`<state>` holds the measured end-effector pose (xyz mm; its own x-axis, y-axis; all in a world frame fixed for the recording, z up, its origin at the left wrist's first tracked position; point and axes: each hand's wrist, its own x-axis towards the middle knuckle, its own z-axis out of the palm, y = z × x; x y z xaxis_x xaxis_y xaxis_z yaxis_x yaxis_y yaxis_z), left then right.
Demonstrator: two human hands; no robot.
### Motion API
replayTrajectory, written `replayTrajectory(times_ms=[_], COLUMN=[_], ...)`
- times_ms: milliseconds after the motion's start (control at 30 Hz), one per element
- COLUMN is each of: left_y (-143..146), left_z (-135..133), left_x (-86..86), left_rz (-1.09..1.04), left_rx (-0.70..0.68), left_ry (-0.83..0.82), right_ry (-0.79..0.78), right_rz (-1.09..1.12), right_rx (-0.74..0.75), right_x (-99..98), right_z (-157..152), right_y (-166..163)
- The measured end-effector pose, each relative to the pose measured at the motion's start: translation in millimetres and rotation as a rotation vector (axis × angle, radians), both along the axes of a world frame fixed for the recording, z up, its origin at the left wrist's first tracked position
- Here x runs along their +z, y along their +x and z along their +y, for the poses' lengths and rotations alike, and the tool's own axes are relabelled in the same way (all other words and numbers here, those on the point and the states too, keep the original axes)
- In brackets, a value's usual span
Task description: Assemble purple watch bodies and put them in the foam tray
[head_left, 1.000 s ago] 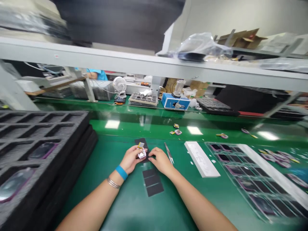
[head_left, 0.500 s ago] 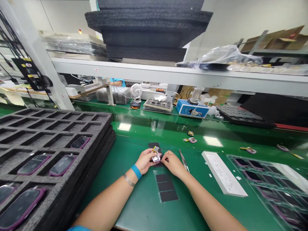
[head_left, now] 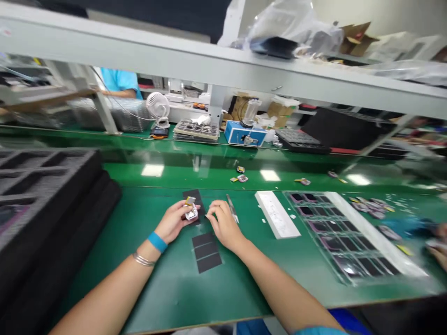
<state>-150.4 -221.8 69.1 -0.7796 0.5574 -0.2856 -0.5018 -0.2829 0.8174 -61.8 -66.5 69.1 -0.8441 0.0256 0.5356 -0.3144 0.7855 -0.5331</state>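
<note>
My left hand (head_left: 174,221) is closed on a small purple-rimmed device housing (head_left: 191,215); its inside faces up and a yellow-edged silver battery (head_left: 190,200) sticks out at the top. Just right of it, apart from the housing, is my right hand (head_left: 223,221), thumb and forefinger pinched; whatever lies between the fingertips is too small to make out. Beneath the hands is a black strip (head_left: 191,193). Nearer to me lies a clear sheet with several black rectangles (head_left: 206,251). Metal tweezers (head_left: 231,207) rest beyond my right hand.
At left stand stacked black foam trays (head_left: 87,204). To the right are a white block (head_left: 277,215) with small bits on it and a clear tray (head_left: 314,242) of dark screens. More housings (head_left: 242,178) lie farther back. Another person's hand (head_left: 440,246) shows at the right edge.
The view has swung right, so the foam trays slid leftward and more of the bench's right side shows. My right hand has drawn away from the housing. My left hand still holds it.
</note>
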Motion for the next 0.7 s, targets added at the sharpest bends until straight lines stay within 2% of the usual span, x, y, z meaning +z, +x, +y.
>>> replayTrajectory(times_ms=[67,167,267,467,700], left_y=[2.2,8.3,15.4,20.3,19.5], left_z=[0.5,1.3,2.4,5.9,6.6], left_x=[-0.4,-0.5,1.1,4.2,2.5], left_rz=[0.044,0.083,0.091,0.093,0.117], left_rx=[0.004,-0.030,-0.069,-0.111,-0.134], left_ry=[-0.040,-0.114,-0.189,-0.242,-0.241], right_ry=[-0.218,-0.547,-0.736,-0.846,-0.769], right_rz=[0.023,-0.095,-0.231,-0.324,-0.308], right_rx=[-0.005,0.074,0.095,0.124,0.118], right_x=[4.9,4.8,-0.2,-4.8,-6.8], right_z=[1.5,2.5,0.8,-7.0,-10.5], right_y=[2.0,0.3,-2.3,-3.8,-5.0])
